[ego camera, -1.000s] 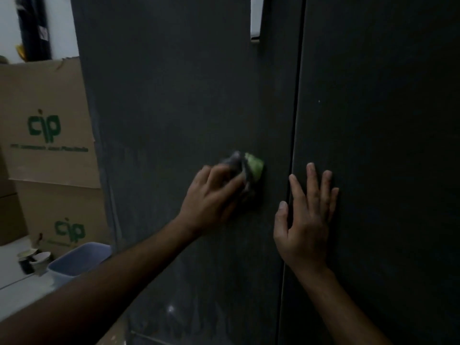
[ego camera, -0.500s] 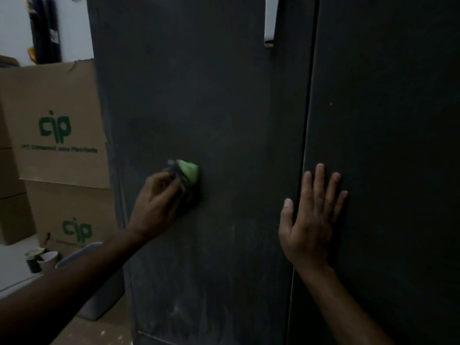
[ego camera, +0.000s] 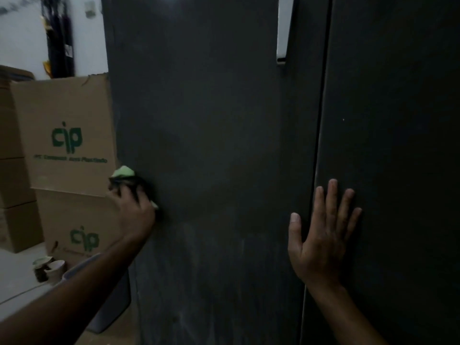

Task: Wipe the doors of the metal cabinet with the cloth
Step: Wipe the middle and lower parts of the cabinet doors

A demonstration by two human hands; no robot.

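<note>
The dark metal cabinet fills most of the view, with a left door [ego camera: 211, 145] and a right door [ego camera: 393, 145] split by a vertical seam. My left hand [ego camera: 134, 207] is shut on a bunched green and dark cloth [ego camera: 122, 173] and presses it against the left door at its far left edge. My right hand [ego camera: 321, 235] lies flat with fingers spread on the right door, just right of the seam, thumb over the seam. A pale handle [ego camera: 282, 31] shows near the top of the left door.
Stacked cardboard boxes [ego camera: 67, 135] with green lettering stand left of the cabinet. On the floor below them sit a grey plastic bin [ego camera: 109, 310] and small cups [ego camera: 48, 267]. A white wall with dark hanging items lies behind.
My left hand has swept the cloth leftward across the left door, from near the seam to the door's left edge. My right hand has stayed flat on the right door.
</note>
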